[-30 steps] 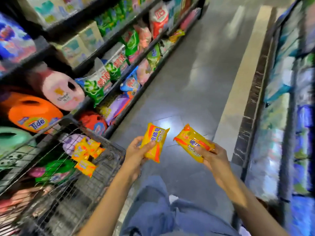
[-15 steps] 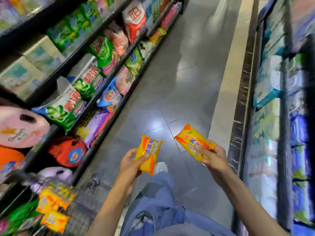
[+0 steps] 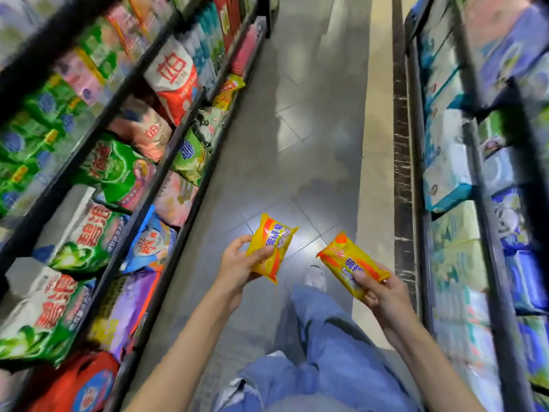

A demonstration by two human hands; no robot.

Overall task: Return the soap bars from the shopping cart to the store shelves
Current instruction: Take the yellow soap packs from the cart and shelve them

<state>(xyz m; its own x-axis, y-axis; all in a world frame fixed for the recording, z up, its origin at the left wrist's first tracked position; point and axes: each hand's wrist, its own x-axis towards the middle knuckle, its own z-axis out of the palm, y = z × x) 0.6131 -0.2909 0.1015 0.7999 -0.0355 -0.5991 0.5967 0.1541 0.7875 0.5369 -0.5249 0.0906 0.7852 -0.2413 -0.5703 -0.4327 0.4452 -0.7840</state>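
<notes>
I hold two yellow-and-orange wrapped soap bars over the aisle floor. My left hand (image 3: 237, 264) grips one soap bar (image 3: 271, 246) upright, thumb across its front. My right hand (image 3: 378, 289) grips the other soap bar (image 3: 350, 263), which tilts up to the left. The two bars are apart, side by side at waist height. The shopping cart is out of view.
Shelves of detergent bags (image 3: 118, 173) line the left side, with a yellow pack (image 3: 227, 92) farther along the bottom shelf. Shelves of blue and white packs (image 3: 445, 162) line the right. Grey tiled floor (image 3: 297, 129) runs ahead between them. My jeans and a white shoe (image 3: 315, 278) show below.
The view has moved forward along the aisle and the cart has dropped out of sight at the lower left. Both hands keep their hold on the soap bars.
</notes>
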